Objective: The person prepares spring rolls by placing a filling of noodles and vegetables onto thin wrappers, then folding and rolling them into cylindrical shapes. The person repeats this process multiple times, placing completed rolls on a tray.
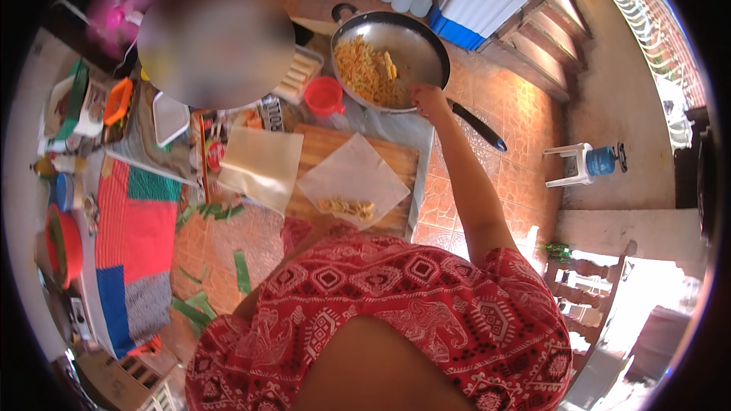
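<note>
My right hand [427, 100] reaches over the near rim of a wide black-rimmed frying pan [422, 48], its fingers bunched by the shredded vegetable filling [362, 71]. Whether they hold any is not clear. A pale piece of food [390, 65] lies on the filling. Nearer me, a square spring roll wrapper [355, 174] lies cornerwise on a wooden board [320, 145], with a strip of filling [348, 207] near its lower corner. My left hand [337, 227] is at the board's near edge, mostly hidden by my red patterned clothing. A stack of wrappers [262, 162] lies to the left.
A red plastic cup [324, 96] and a tray of pale rolls [300, 73] stand behind the board. A white tray [170, 119] is at left. The pan's handle [477, 125] juts past the table edge. A blurred patch hides the back left. Green strips [242, 271] litter the floor.
</note>
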Tool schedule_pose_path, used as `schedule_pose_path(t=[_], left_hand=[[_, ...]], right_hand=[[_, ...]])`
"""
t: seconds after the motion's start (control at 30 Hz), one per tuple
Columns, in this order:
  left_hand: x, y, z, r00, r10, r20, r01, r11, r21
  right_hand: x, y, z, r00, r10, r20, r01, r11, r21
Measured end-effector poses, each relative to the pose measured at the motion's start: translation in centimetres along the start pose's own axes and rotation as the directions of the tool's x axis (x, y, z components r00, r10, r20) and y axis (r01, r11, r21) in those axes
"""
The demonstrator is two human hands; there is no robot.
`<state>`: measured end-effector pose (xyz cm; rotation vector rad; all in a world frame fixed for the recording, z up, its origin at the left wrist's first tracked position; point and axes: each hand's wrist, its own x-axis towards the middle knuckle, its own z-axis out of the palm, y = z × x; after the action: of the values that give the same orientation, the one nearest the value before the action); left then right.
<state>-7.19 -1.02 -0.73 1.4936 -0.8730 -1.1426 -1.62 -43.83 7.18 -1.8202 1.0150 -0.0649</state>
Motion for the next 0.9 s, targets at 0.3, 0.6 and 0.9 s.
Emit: schedule_pose_path(t=[0.3, 0.6, 0.9], left_hand=[[-1.6, 0.8, 4.9, 0.930, -0.122, -0.346, -0.011, 0.933, -0.359], [-2.0, 1.4, 6.2, 0.907, -0.095, -0.410, -0.035, 0.954, -0.297], [-2.4, 1.7, 7.1, 0.882, -0.093, -0.463, -0.039, 0.963, -0.268]], right_hand=[[-18.5, 4.7, -0.6, 0.943, -0.176, 0.283, 0.205, 0.976, -0.073], [-25.0, 9.8, 5.4, 0.686, -0.614, 0.389, 0.725, 0.617, -0.305], [-25.8, 10.5, 4.5, 0.642, -0.646, 0.413, 0.763, 0.484, -0.428]])
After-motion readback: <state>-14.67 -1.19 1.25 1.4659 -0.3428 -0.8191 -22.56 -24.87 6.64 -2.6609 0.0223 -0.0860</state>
